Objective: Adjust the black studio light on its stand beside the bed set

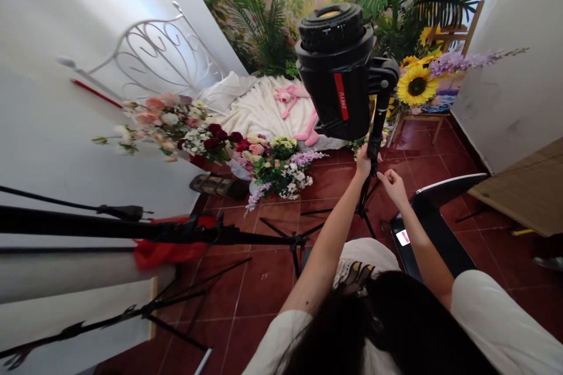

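Note:
A black studio light (328, 79) with a red label stands upright in front of me on a black light stand (377, 135). My left hand (363, 163) is wrapped round the stand's pole below the lamp head. Just to the right and slightly lower, my right hand (393, 184) has its fingers pinched together close to the pole, by the stand's joint. Whether a knob or anything else lies between those fingertips is too small to make out. The stand's legs spread on the floor below my arms.
Other black stands (246, 237) reach in from the left, their legs across the red tiles. Artificial flowers (281, 164) lie before a bed with a white blanket (246, 108) and a pink plush toy (308, 129). A black chair (433, 228) stands at right, near sunflowers (417, 85).

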Demonstrator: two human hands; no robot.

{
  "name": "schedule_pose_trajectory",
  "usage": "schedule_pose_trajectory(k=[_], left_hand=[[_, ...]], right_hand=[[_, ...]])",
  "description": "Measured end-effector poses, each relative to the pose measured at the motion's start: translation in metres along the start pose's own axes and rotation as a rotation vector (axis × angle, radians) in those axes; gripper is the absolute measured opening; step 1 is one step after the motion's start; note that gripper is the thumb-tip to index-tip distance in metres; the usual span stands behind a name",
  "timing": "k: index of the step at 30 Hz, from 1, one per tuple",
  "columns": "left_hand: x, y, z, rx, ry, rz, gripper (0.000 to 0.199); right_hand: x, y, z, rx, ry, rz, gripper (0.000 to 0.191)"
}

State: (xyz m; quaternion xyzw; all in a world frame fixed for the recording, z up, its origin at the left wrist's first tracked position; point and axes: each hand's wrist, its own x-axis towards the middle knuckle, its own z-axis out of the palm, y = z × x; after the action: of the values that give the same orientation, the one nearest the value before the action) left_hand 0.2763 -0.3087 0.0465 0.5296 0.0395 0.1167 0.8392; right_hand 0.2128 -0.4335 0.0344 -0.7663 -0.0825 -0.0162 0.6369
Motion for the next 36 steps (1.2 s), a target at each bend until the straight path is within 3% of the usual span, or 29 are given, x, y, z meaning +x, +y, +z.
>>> schedule_pose_trajectory(k=[3,6,14,17,23,28,30,33,36], left_hand=[[0.0,0.0,-0.001,0.033,-0.002,0.012,0.053],[0.0,0.001,-0.002,0.072,-0.004,0.007,0.055],[0.004,0.001,-0.003,0.07,-0.032,-0.009,0.062],[0.004,0.0,-0.004,0.05,-0.037,-0.013,0.06],[0.002,0.002,-0.004,0.048,-0.011,-0.048,0.057],[-0.003,0.004,-0.003,0.079,0.09,-0.049,0.059],[-0.01,0.002,-0.004,0.11,0.133,-0.046,0.058],[-0.027,-0.004,-0.015,0.155,0.172,0.005,0.043],[-0.055,-0.011,-0.044,0.188,0.166,0.013,0.031]], right_hand=[[-0.001,-0.007,0.001,-0.144,-0.064,-0.061,0.057],[0.0,-0.011,0.007,-0.263,-0.031,-0.102,0.06],[0.016,-0.018,0.006,-0.548,-0.082,-0.103,0.061],[0.02,-0.014,0.006,-0.464,-0.131,-0.049,0.067],[0.027,-0.003,0.013,0.049,-0.314,0.193,0.074],[0.026,-0.008,0.011,0.081,-0.424,0.227,0.074],[0.021,-0.009,0.013,0.088,-0.397,0.23,0.076],[0.011,-0.008,0.02,0.1,-0.233,0.212,0.078],[0.003,-0.005,0.025,0.056,-0.105,0.17,0.077]])
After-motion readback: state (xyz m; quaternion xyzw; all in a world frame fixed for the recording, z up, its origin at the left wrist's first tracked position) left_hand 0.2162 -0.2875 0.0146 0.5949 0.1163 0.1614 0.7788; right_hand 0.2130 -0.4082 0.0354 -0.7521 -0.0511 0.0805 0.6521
